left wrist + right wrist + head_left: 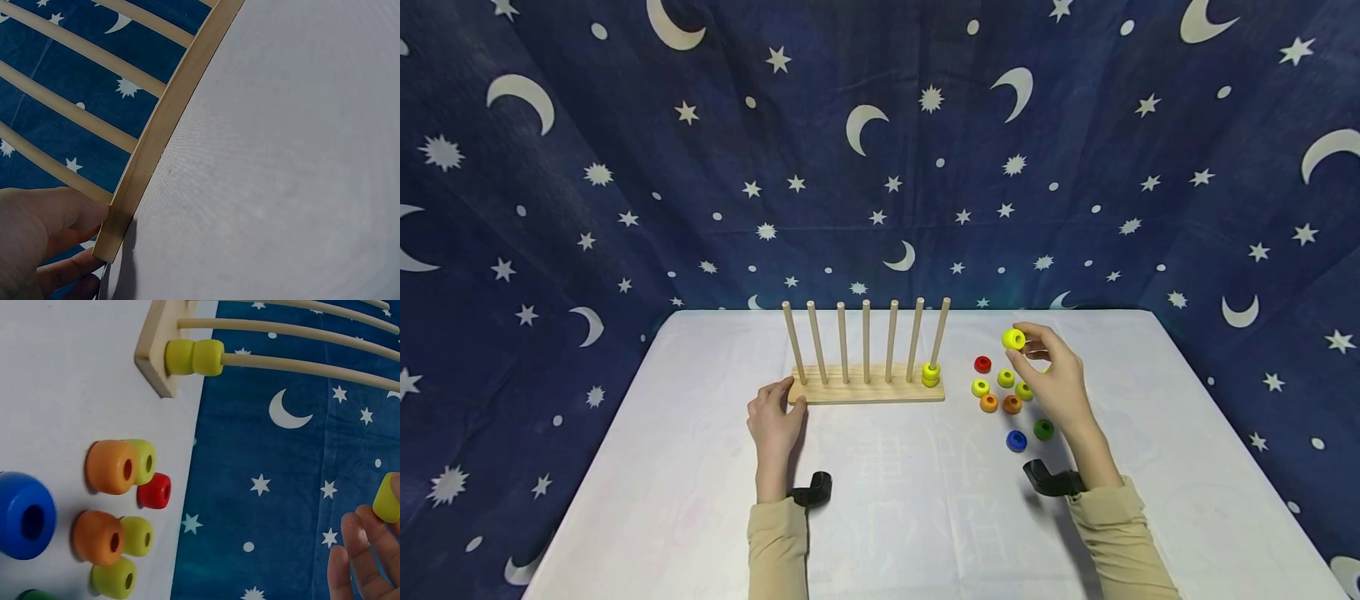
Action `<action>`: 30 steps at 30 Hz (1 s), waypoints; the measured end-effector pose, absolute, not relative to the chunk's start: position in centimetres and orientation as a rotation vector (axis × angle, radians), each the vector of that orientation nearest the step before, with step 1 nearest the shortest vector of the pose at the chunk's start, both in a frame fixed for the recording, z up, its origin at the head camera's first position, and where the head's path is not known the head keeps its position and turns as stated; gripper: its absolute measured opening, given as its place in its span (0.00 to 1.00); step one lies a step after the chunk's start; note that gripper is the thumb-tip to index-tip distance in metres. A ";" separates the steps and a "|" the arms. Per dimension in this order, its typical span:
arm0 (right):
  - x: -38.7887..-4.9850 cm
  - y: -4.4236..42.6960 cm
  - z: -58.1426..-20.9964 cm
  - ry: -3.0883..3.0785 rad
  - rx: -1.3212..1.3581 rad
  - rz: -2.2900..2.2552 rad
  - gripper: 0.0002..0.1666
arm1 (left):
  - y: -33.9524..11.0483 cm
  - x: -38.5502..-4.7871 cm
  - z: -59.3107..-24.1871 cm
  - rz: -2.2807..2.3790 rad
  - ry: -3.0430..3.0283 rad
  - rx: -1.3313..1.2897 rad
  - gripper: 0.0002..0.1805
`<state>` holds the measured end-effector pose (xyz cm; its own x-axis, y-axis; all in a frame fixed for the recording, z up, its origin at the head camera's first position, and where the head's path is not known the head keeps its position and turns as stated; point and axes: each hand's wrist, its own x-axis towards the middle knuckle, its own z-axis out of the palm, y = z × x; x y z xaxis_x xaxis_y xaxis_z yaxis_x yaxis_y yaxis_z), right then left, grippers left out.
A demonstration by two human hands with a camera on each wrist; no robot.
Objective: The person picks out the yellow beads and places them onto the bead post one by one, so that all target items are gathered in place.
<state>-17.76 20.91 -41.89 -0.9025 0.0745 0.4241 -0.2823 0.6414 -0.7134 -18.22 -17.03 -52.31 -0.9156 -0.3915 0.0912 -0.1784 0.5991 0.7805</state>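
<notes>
Yellow bead (1011, 339) pinched in right hand (1056, 377), right of peg rack (856, 393) in head view; two beads (931, 377) threaded on rack's rightmost peg (940, 333), loose beads (988, 404) right of rack. Left wrist: rack's left end gripped by left hand (55, 219). Right wrist: threaded pair against rack's base (154, 356).

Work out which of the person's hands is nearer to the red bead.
The right hand. It pinches a yellow bead to the right of the red bead. The left hand is farther away, holding the left end of the wooden base.
</notes>
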 end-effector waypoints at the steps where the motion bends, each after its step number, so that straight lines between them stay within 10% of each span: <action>1: -17.8 20.8 -41.7 -2.442 0.170 1.165 0.23 | -17.0 -18.2 -52.3 -1.215 -2.575 0.470 0.25; 30: -18.8 17.9 -39.0 -2.379 0.301 1.199 0.24 | -16.9 -18.3 -52.3 -1.201 -2.597 0.494 0.25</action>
<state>-18.77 17.90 -39.02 -0.8719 0.0102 0.4895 -0.3875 0.5967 -0.7027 -18.31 -16.91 -52.31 -0.9146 -0.3978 0.0720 -0.2028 0.6055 0.7696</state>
